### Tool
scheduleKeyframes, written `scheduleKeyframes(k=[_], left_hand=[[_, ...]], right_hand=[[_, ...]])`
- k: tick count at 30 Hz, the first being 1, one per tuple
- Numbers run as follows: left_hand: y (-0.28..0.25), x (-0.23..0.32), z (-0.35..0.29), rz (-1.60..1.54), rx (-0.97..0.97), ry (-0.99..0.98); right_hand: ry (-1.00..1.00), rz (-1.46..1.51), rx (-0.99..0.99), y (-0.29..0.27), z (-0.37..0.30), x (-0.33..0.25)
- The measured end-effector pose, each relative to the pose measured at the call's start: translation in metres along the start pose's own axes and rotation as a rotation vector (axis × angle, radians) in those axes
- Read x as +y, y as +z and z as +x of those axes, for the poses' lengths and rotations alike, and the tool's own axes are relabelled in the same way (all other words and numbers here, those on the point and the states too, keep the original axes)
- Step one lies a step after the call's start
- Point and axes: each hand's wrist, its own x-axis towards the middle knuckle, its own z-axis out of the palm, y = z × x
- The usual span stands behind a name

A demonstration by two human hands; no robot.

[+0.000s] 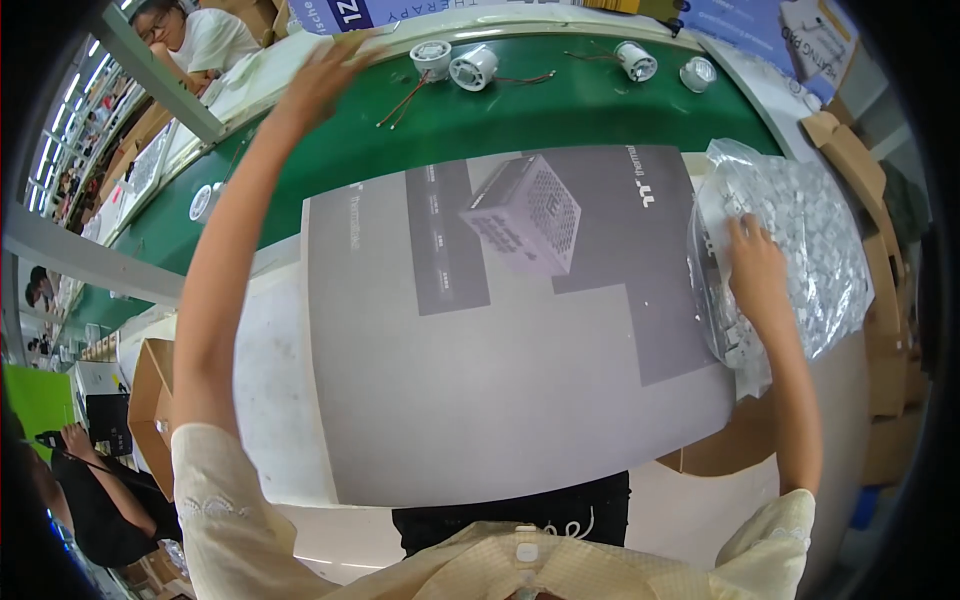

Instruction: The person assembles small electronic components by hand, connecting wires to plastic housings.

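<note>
Over the green table (560, 115) beyond a grey printed sheet (450, 400), the left hand (325, 80) reaches near a white round unit (431, 59), too blurred to tell spread from pinching. The right hand (757, 268), fingers bent, touches a clear bag (835, 280) at right; I cannot tell whether it pinches anything. The bag should be soft and slippery, best gathered in folds; the unit likely light and firm, best held around its body, sparing the thin wires (402, 105).

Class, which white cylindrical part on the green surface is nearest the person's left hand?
The white cylindrical part immediately right of the left hand; all the others lie farther from that hand.
</note>
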Motion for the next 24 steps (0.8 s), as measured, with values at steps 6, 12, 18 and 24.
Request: scheduleKeyframes(k=[6, 12, 18, 24], left_hand=[[0.057, 0.018, 0.078, -0.532, 0.092, 0.140], [0.047, -0.019, 0.055, -0.595, -0.053, -0.131], [-0.073, -0.013, -0.063, -0.571, -0.015, -0.451], [-0.204, 0.102, -0.150, -1.529, -0.856, -0.633]], right_hand=[[0.003, 0.132, 0.028, -0.017, -0.005, -0.009], [-0.050, 0.296, 0.059, -0.021, -0.006, -0.010], [-0.079, 0.563, 0.276, -0.028, -0.014, -0.010], [-0.075, 1.166, 0.176, -0.081, -0.037, -0.058]])
